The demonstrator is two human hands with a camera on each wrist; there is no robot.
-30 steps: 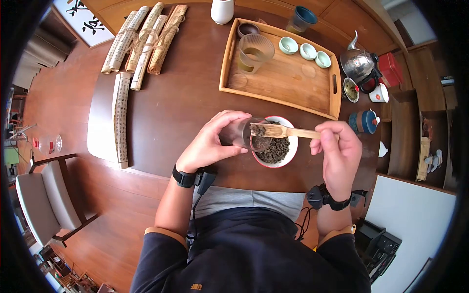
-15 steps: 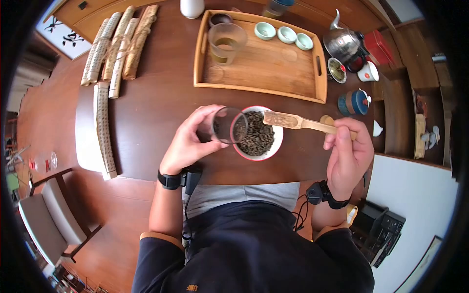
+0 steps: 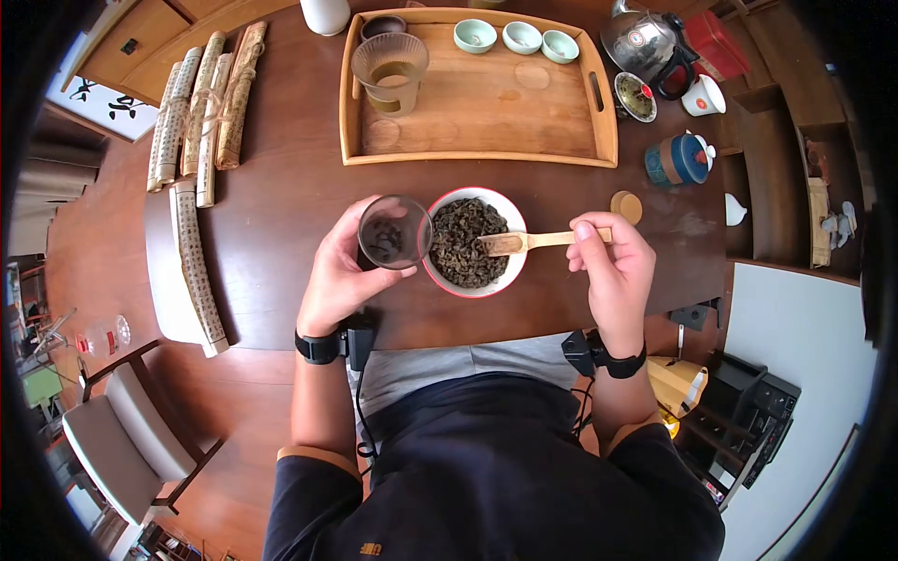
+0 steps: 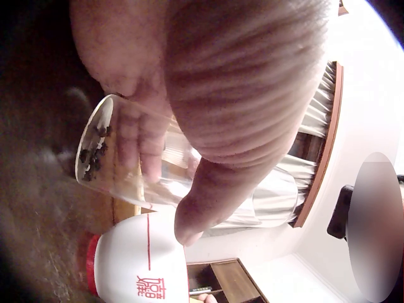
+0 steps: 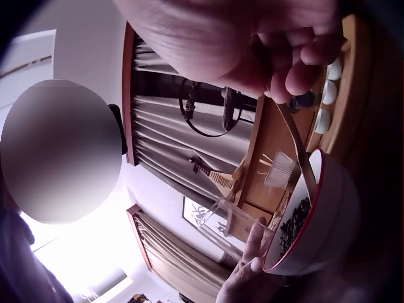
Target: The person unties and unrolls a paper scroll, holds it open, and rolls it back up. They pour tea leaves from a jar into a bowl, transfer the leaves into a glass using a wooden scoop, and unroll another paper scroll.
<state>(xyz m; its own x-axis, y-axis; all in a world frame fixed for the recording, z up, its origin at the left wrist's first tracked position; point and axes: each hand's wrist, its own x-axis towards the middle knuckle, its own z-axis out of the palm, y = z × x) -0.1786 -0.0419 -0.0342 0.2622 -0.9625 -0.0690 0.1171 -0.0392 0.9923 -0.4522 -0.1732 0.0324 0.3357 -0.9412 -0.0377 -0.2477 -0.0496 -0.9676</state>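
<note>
The left hand (image 3: 335, 271) grips a clear glass (image 3: 395, 233) just left of the bowl; a few dark leaves lie at its bottom, as the left wrist view shows the glass (image 4: 129, 154) too. Between the hands stands a white, red-rimmed bowl (image 3: 516, 271) filled with dark rolled leaves (image 3: 465, 245). Pinched by its handle in the right hand (image 3: 617, 280), a wooden scoop (image 3: 547, 240) has its tip in the leaves. In the right wrist view the scoop (image 5: 297, 142) slants down into the bowl (image 5: 331, 214).
Beyond the bowl lies a wooden tray (image 3: 468, 159) with a ribbed glass pitcher (image 3: 391, 75) and several small cups. A kettle (image 3: 645, 42), a blue jar (image 3: 678, 160) and a round wooden lid (image 3: 626, 208) are at the right. Tied scrolls (image 3: 201, 112) lie at the left.
The scoop has moved from the glass's mouth, out over the bowl, and down into the leaves. The glass has drawn off to the bowl's left and tipped more upright. The head view has shifted.
</note>
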